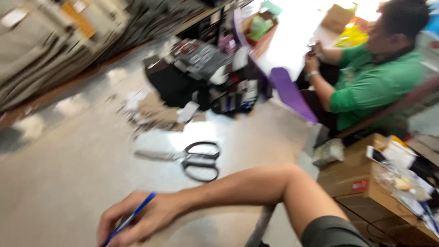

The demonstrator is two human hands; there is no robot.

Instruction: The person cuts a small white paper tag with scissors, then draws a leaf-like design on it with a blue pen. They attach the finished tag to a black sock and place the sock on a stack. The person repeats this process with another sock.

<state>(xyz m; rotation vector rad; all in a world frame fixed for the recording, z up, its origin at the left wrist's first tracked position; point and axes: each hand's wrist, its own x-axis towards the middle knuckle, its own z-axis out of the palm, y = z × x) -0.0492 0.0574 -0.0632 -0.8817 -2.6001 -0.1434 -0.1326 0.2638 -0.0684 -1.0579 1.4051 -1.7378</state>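
While the right hand [137, 219] closes its fingers on a blue pen [130, 217], black-handled scissors [187, 159] lie beyond — well apart.

Black-handled scissors [190, 160] beside scattered cardboard scraps [153, 112].

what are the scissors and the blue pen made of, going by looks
Scissors: pale grey blades that look like metal, with black loop handles, probably plastic. Blue pen, held in the right hand: slim uniformly blue barrel, likely plastic. Motion blur leaves the finish unclear.
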